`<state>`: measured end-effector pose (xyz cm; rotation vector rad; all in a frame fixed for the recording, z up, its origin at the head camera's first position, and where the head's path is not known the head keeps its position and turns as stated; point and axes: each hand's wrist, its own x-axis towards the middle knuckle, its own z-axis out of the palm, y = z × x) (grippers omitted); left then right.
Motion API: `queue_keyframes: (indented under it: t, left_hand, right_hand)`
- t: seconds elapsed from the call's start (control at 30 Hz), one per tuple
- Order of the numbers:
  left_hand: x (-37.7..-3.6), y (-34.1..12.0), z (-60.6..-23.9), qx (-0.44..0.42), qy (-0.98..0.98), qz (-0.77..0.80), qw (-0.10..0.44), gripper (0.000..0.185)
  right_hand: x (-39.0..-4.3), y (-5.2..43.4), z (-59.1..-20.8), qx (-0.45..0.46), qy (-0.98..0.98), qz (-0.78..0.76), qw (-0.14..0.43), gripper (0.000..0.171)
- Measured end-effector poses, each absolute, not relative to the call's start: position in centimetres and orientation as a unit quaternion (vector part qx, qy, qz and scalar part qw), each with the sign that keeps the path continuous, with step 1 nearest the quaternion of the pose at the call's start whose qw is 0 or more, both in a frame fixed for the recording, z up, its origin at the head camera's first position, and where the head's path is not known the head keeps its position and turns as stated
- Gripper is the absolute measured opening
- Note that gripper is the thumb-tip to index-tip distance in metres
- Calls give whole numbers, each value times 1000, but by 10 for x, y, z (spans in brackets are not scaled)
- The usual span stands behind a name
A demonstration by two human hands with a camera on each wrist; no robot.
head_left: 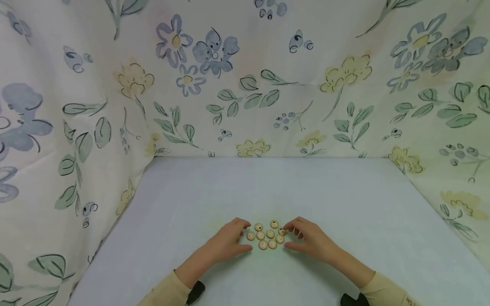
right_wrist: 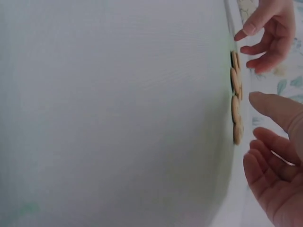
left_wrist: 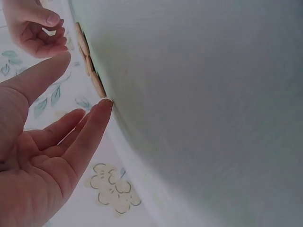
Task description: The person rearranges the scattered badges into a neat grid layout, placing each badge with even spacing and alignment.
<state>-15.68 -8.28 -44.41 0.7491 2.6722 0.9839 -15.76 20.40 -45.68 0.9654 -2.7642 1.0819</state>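
Note:
Several small round wooden buttons [head_left: 266, 236] lie flat in a tight cluster on a pale table [head_left: 268, 187], near its front edge. My left hand [head_left: 245, 236] rests on the table just left of the cluster, fingers straight and thumb spread; one fingertip [left_wrist: 106, 102] touches the surface beside the nearest of the buttons [left_wrist: 90, 71]. My right hand [head_left: 288, 238] sits just right of the cluster with loosely curled fingers close to the rightmost button [head_left: 282, 231]. The right wrist view shows the right hand [right_wrist: 255, 123] holding nothing, next to the edge-on buttons [right_wrist: 236, 109].
A cream cloth printed with blue and yellow flowers [head_left: 245, 85] hangs behind the table and down both sides, walling it in. The table surface runs bare back to the cloth. Cream sleeves [head_left: 164, 293] cover both forearms.

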Motion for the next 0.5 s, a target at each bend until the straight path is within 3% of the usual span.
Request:
queue_keyframes:
  t: [0.5]
  left_hand:
    - [-160,-79,-448,297,915,269,32,31]
  right_hand:
    - [-171,203,-470,282,-895,346,10,32]
